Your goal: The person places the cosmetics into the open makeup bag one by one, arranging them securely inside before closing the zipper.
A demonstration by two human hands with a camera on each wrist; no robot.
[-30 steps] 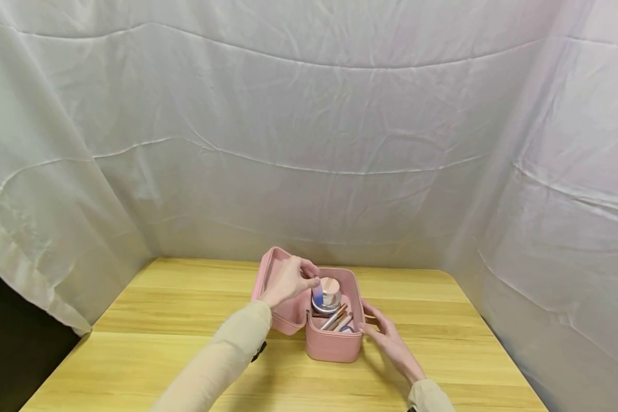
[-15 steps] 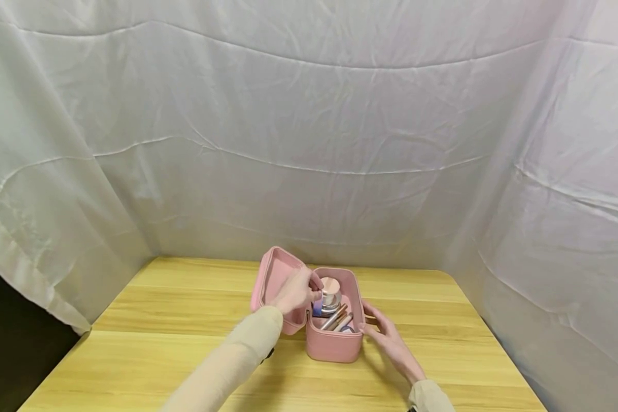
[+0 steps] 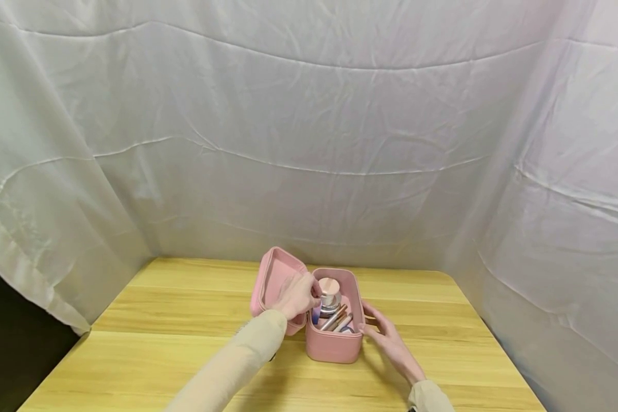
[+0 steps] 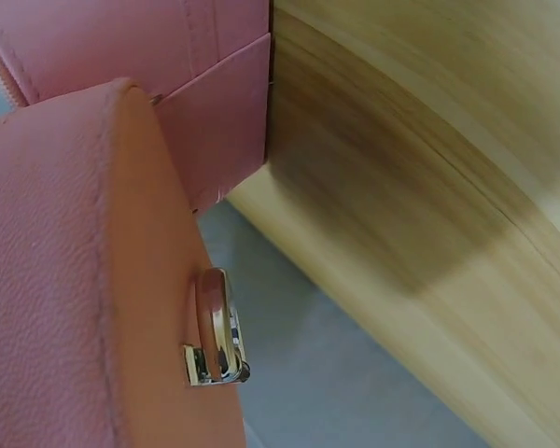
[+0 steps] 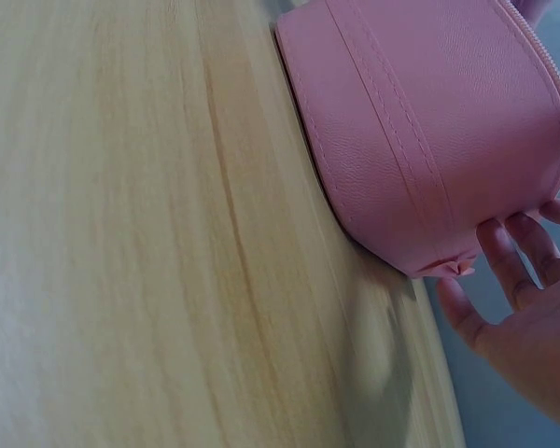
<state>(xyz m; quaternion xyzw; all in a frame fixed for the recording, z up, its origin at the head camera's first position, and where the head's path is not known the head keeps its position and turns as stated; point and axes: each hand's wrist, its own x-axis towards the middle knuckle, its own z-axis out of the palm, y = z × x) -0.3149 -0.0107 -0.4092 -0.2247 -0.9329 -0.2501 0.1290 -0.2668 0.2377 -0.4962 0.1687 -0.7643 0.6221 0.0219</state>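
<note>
A pink cosmetic case [image 3: 335,346] stands on the table with its lid [image 3: 268,286] swung out to the left. My left hand [image 3: 296,294] reaches across the lid and pinches the top of a small blue-and-purple item [image 3: 316,313] at the case's inner left wall; its exact kind is hidden. Inside are a round jar with a pale pink top [image 3: 329,286], a silvery round container [image 3: 331,311] and several slim makeup tubes [image 3: 337,320]. My right hand [image 3: 388,340] touches the case's right side, fingers spread; the right wrist view shows fingertips [image 5: 495,233] against the pink wall.
The case rests on a light wooden table [image 3: 185,355]. Pale grey fabric [image 3: 309,143] hangs behind and at both sides. In the left wrist view, a gold metal buckle [image 4: 222,331] sticks out from the pink side near the table edge.
My left hand has moved down and slightly right into the case, lowering the blue-and-purple item along the left wall. The right hand and the case have stayed in place.
</note>
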